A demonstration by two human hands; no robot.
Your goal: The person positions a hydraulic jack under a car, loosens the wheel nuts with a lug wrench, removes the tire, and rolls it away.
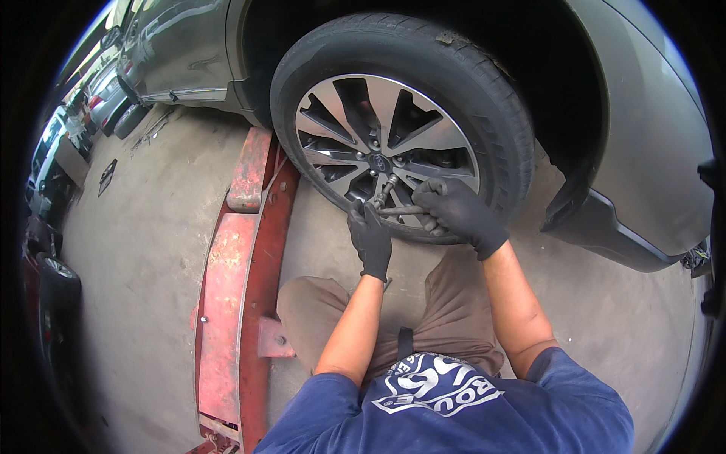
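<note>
Clamped around the bar of a socket wrench (401, 211), the dark-gloved right hand (454, 209) has its fingers folded over the end away from the joint. Opposite it, the left hand (370, 236), gloved the same, brings its fingertips up against the joint end — whether they close fully around the metal I cannot tell from where I stand. From that joint a short shiny extension (386, 189) slants up to the wheel (330, 106), its tip just below and to the right of the centre cap (380, 163), among the lug nuts; I cannot make out whether it is seated on one

The wheel, with its bright spokes and black tyre (508, 121), sits under the arch of a grey car (650, 144), tilted in my view. Just beside the tyre's left edge a scuffed red lift arm (227, 280) runs along the concrete floor (151, 227), and the person sits or crouches to its right — knees apart, brown trousers (461, 303), navy shirt (318, 416) with white print. Over by the floor's left edge lies a small dark object (107, 178), well apart from the work, with other vehicles beyond it
</note>
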